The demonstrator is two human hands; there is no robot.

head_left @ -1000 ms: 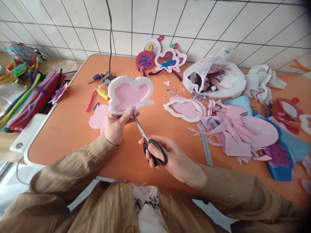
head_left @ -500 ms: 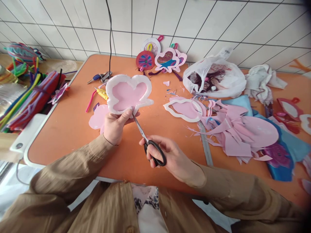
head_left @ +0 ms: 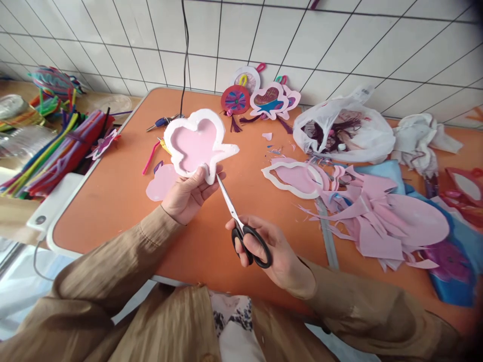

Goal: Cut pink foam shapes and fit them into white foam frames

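Note:
My left hand (head_left: 188, 197) pinches the lower edge of a cloud-shaped foam cutout (head_left: 198, 143), pink in the middle with a raised white border. A strip of that border sticks out to the right. In my right hand (head_left: 273, 246) are scissors (head_left: 237, 219) with black handles, fingers through the loops. Their blade tips are at the lower right edge of the cutout, near my left fingertips; whether they touch it I cannot tell. A pink scalloped piece (head_left: 163, 182) lies on the table just left of the left hand.
A white foam outline (head_left: 269, 173) and a heap of pink scraps (head_left: 381, 216) lie on the orange table (head_left: 124, 221). A plastic bag (head_left: 362, 138) with dark tassels stands behind. Finished ornaments (head_left: 236, 99) lean on the tiled wall. Pipe cleaners (head_left: 71, 156) lie left, beside keys (head_left: 162, 122).
The cutout has turned in my left hand, and its loose border strip now stands out further. The scissors have moved slightly right and down in the view. The whole view has shifted a little.

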